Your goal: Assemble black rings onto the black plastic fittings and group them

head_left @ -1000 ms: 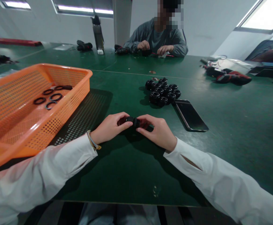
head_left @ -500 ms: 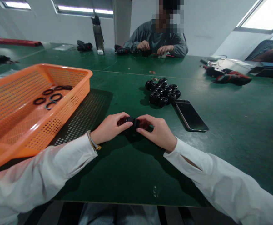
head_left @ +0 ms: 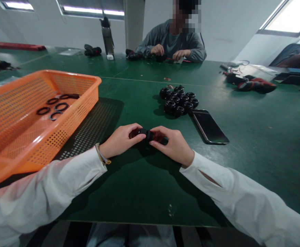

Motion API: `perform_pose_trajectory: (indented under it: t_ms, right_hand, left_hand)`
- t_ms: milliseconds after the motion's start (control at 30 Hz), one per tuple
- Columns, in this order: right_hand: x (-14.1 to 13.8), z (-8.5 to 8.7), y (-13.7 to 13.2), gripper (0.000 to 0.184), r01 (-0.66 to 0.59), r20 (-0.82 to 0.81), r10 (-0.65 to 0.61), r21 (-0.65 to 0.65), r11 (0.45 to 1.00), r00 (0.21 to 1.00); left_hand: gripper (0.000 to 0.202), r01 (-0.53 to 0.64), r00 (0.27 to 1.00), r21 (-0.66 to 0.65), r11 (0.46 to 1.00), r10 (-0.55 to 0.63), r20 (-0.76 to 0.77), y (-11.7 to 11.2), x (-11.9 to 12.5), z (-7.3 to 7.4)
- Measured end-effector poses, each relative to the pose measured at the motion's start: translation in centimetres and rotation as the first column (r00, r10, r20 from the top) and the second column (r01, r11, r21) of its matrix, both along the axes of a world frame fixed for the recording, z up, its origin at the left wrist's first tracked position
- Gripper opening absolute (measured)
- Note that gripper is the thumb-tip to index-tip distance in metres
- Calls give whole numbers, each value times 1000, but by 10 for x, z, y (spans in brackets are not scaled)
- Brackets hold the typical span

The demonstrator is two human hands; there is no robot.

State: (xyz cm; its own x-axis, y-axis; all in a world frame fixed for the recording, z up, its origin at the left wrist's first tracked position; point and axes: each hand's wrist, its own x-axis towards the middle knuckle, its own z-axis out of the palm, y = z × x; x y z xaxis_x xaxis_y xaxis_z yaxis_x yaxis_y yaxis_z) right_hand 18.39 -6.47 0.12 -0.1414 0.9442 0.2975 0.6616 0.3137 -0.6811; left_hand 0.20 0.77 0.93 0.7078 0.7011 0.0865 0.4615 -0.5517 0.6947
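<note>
Above the green table (head_left: 139, 192), a small black cylindrical fitting (head_left: 145, 132) is pinched between both hands. My left hand (head_left: 119, 141) has its thumb and fingers closed on the fitting's left end. From the other side, my right hand (head_left: 177, 145) grips the right end between thumb and fingertips. The fingers hide much of the fitting, so its full shape cannot be made out. Beyond the hands sits a cluster of several glossy black round fittings (head_left: 179, 100) with holes in their middles.
An orange perforated basket (head_left: 74, 132) stands at left with several black rings (head_left: 61, 106) inside. A phone (head_left: 210, 127) lies right of the cluster. Farther off are a bottle (head_left: 107, 39), a red-and-black power tool (head_left: 255, 84) and a seated person (head_left: 172, 41) working with both hands.
My right-hand fingers have shifted slightly around the fitting. My left hand and the things on the table have stayed in place.
</note>
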Motion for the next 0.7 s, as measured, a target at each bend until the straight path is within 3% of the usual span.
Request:
perform_pose_trajectory:
  t_ms: [700]
  right_hand:
    - [0, 1, 0, 18, 6, -7, -6, -15, 1000, 1000]
  left_hand:
    - [31, 0, 1000, 13, 1000, 0, 2, 1, 0, -2]
